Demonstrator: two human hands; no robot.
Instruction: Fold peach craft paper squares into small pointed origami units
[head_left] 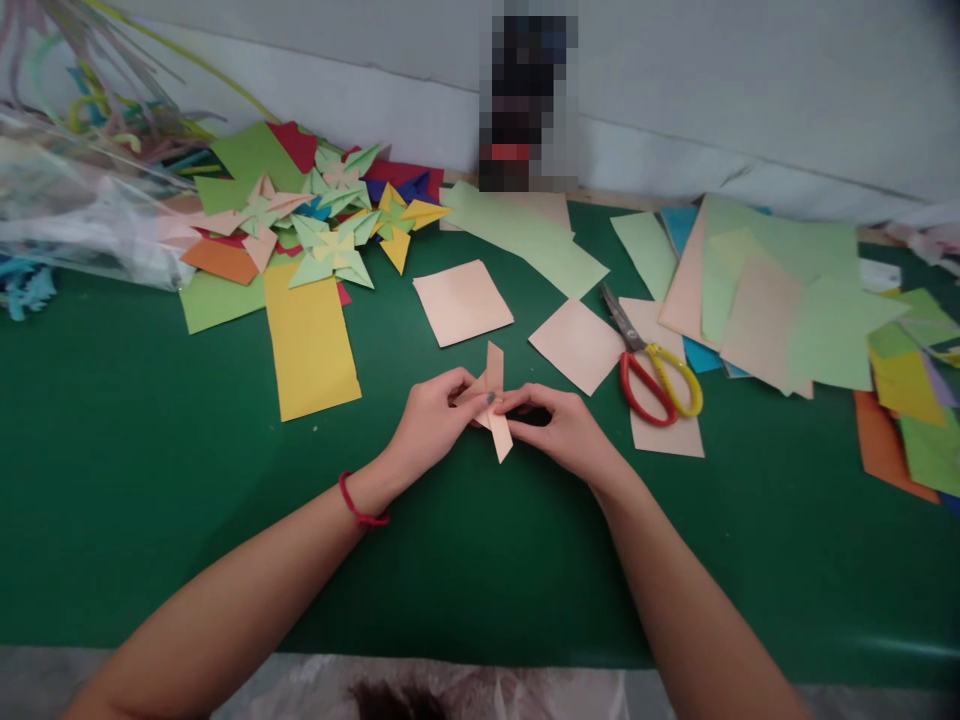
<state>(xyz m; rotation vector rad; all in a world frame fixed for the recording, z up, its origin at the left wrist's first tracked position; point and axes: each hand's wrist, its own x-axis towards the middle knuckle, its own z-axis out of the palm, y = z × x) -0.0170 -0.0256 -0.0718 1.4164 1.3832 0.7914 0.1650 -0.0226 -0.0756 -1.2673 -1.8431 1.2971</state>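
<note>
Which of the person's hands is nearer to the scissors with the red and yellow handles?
Right. The right hand lies just left of the scissors; the left hand is farther left, across the folded peach paper both hands pinch.

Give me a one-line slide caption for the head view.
Both hands, left and right, pinch a folded peach paper piece over the green mat, scissors alongside.

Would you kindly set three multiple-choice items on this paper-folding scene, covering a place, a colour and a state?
1. Where do the scissors lie?
A. right of the hands
B. left of the hands
C. on the yellow sheet

2. What colour is the folded piece?
A. blue
B. peach
C. red

3. How is the piece held?
A. by the left hand only
B. by the right hand only
C. by both

Key: 1 A, they rest on peach squares to the right. 2 B, it matches the peach squares nearby. 3 C, both hands' fingers pinch it.
</note>
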